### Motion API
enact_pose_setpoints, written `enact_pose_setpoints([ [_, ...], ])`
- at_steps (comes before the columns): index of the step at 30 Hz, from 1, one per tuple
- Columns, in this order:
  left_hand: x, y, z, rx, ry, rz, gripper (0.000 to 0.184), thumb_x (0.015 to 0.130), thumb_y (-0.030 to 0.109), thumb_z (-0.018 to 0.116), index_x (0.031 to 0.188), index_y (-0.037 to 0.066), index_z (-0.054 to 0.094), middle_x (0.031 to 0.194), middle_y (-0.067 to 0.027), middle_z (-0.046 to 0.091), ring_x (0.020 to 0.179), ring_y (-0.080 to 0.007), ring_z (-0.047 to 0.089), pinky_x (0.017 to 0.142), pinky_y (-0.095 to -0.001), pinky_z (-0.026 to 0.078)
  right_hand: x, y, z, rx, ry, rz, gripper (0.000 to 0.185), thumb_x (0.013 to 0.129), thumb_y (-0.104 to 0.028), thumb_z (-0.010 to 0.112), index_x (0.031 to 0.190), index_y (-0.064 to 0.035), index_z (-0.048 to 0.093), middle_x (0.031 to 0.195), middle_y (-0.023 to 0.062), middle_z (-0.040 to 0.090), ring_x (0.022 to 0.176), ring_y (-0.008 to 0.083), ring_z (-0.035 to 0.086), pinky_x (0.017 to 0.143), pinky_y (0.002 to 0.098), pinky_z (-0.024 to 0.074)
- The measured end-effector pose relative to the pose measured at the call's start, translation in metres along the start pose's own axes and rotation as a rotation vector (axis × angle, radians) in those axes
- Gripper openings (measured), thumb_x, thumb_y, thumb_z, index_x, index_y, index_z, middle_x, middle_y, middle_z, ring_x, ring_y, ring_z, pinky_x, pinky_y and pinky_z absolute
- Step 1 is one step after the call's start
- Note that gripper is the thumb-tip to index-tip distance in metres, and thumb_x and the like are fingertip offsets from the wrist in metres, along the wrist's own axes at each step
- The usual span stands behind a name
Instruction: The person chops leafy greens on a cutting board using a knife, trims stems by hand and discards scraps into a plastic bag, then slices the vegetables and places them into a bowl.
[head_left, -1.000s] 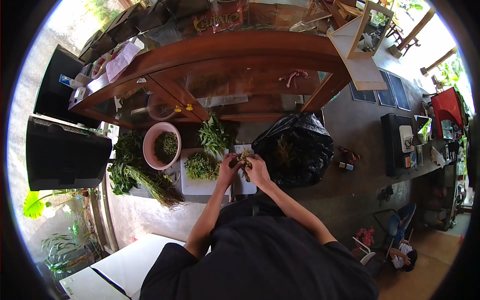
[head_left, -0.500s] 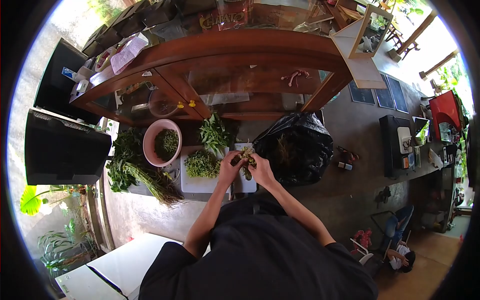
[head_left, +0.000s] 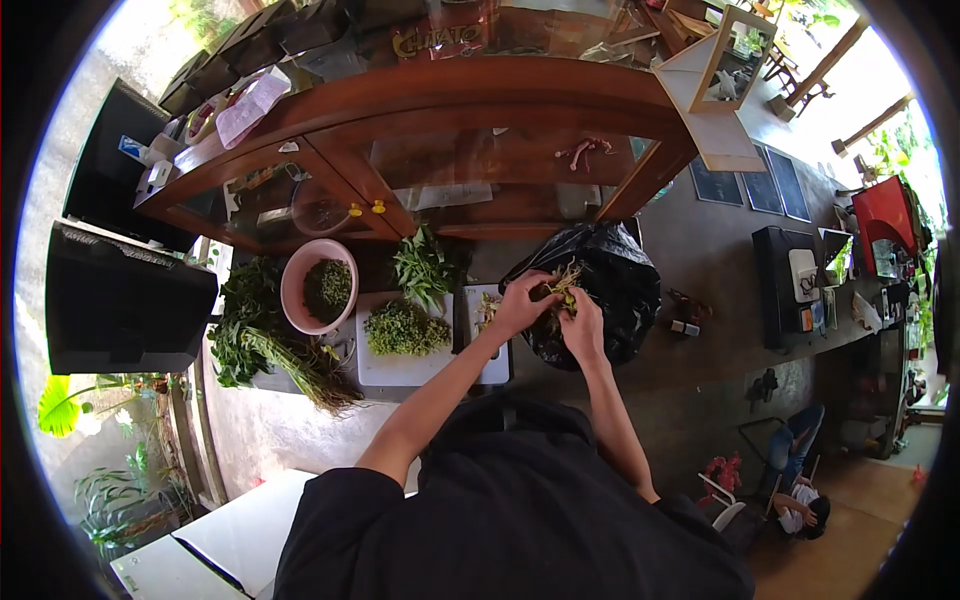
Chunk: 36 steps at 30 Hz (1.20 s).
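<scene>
Both hands are over the left part of a black plastic bag (head_left: 625,300). My left hand (head_left: 522,303) and my right hand (head_left: 583,325) close around a bunch of pale roots and plant scraps (head_left: 566,284) between them. To the left, a white cutting board (head_left: 385,372) bears a heap of chopped greens (head_left: 405,330). A few pale bits (head_left: 489,308) lie on a second white board (head_left: 497,371). Leafy stems (head_left: 424,268) rest behind the boards. A pink bowl (head_left: 290,290) holds more chopped greens.
Long leafy stalks with roots (head_left: 290,365) lie at the table's left. A wooden glass cabinet (head_left: 400,110) stands along the back. Right of the bag is a small object (head_left: 685,327). A person (head_left: 803,510) sits at the lower right.
Both hands have moved right, from above the second board to over the black bag, with the bunch of roots between them. The view has shifted slightly.
</scene>
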<state>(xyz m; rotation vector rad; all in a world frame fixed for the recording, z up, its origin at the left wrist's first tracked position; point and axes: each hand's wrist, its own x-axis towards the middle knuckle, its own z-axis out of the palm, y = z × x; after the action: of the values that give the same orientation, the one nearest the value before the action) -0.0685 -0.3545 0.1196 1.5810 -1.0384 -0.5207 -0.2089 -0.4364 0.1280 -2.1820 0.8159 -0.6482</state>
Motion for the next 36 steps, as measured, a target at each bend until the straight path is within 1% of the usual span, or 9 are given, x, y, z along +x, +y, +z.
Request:
enact_pose_setpoints([
  [4, 0.005, -0.055, 0.032, 0.047, -0.067, 0.021, 0.037, 0.076, 0.014, 0.076, 0.109, 0.000, 0.066, 0.107, -0.0180, 0.064, 0.101, -0.0343, 0.063, 0.087, -0.0389, 0.051, -0.002, 0.043, 0.010, -0.157, -0.023, -0.033, 0.040, 0.075, 0.003, 0.064, 0.114, -0.0025, 0.055, 0.103, 0.0231, 0.063, 0.097, 0.0429, 0.060, 0.079, 0.0478, 0.0497],
  [6, 0.000, -0.081, 0.042, 0.071, -0.168, -0.053, 0.041, 0.077, 0.014, 0.073, 0.114, 0.000, 0.063, 0.111, -0.0197, 0.064, 0.105, -0.0366, 0.062, 0.089, -0.0409, 0.051, -0.005, 0.057, 0.019, -0.248, -0.087, 0.053, 0.042, 0.077, -0.002, 0.066, 0.117, -0.0041, 0.053, 0.109, 0.0226, 0.061, 0.098, 0.0434, 0.059, 0.081, 0.0495, 0.0493],
  [8, -0.006, -0.088, 0.043, 0.086, -0.217, -0.084, 0.043, 0.077, 0.015, 0.073, 0.116, 0.000, 0.062, 0.113, -0.0203, 0.063, 0.108, -0.0369, 0.061, 0.090, -0.0410, 0.050, -0.015, 0.090, 0.038, -0.261, -0.132, 0.073, 0.044, 0.078, -0.005, 0.067, 0.120, -0.0051, 0.052, 0.112, 0.0234, 0.060, 0.100, 0.0443, 0.058, 0.082, 0.0498, 0.0490],
  [14, -0.015, -0.087, 0.038, 0.192, -0.286, -0.121, 0.051, 0.078, 0.016, 0.071, 0.124, 0.000, 0.057, 0.121, -0.0208, 0.060, 0.113, -0.0367, 0.058, 0.096, -0.0408, 0.048, -0.023, 0.102, 0.049, -0.208, -0.177, 0.076, 0.056, 0.081, -0.013, 0.070, 0.132, -0.0063, 0.048, 0.121, 0.0268, 0.056, 0.108, 0.0464, 0.055, 0.089, 0.0505, 0.0470],
  [22, -0.042, -0.087, 0.025, 0.213, -0.299, -0.149, 0.053, 0.077, 0.015, 0.072, 0.125, 0.001, 0.056, 0.121, -0.0207, 0.060, 0.112, -0.0365, 0.059, 0.094, -0.0407, 0.049, -0.048, 0.085, 0.052, -0.240, -0.263, 0.114, 0.057, 0.081, -0.012, 0.070, 0.132, -0.0019, 0.047, 0.125, 0.0291, 0.053, 0.112, 0.0465, 0.053, 0.091, 0.0502, 0.0465],
  [28, -0.054, -0.085, 0.024, 0.170, -0.246, -0.052, 0.054, 0.077, 0.014, 0.073, 0.126, 0.001, 0.055, 0.118, -0.0210, 0.060, 0.109, -0.0374, 0.059, 0.091, -0.0411, 0.050, -0.054, 0.082, 0.050, -0.320, -0.224, 0.057, 0.058, 0.077, -0.003, 0.067, 0.131, -0.0036, 0.048, 0.129, 0.0269, 0.052, 0.113, 0.0449, 0.053, 0.092, 0.0499, 0.0474],
  [31, -0.053, -0.072, 0.018, 0.172, -0.193, -0.002, 0.056, 0.076, 0.016, 0.074, 0.127, 0.001, 0.055, 0.117, -0.0209, 0.061, 0.107, -0.0379, 0.060, 0.090, -0.0411, 0.050, -0.046, 0.068, 0.041, -0.331, -0.227, 0.098, 0.062, 0.074, -0.001, 0.067, 0.132, -0.0042, 0.048, 0.132, 0.0272, 0.048, 0.113, 0.0445, 0.054, 0.092, 0.0494, 0.0476],
  [34, -0.052, -0.059, 0.002, 0.124, -0.228, -0.102, 0.055, 0.077, 0.018, 0.075, 0.126, 0.001, 0.057, 0.117, -0.0214, 0.062, 0.107, -0.0375, 0.061, 0.091, -0.0391, 0.051, -0.039, 0.037, 0.027, -0.342, -0.341, 0.247, 0.071, 0.069, 0.001, 0.067, 0.137, -0.0084, 0.045, 0.138, 0.0279, 0.042, 0.111, 0.0452, 0.055, 0.089, 0.0500, 0.0497],
  [36, -0.056, -0.058, -0.010, 0.162, -0.134, -0.102, 0.049, 0.081, 0.020, 0.075, 0.123, 0.001, 0.060, 0.114, -0.0196, 0.066, 0.103, -0.0319, 0.066, 0.089, -0.0363, 0.052, -0.040, 0.015, 0.025, -0.451, -0.262, 0.263, 0.074, 0.067, -0.003, 0.072, 0.136, -0.0067, 0.046, 0.136, 0.0257, 0.043, 0.107, 0.0449, 0.056, 0.087, 0.0502, 0.0499],
])
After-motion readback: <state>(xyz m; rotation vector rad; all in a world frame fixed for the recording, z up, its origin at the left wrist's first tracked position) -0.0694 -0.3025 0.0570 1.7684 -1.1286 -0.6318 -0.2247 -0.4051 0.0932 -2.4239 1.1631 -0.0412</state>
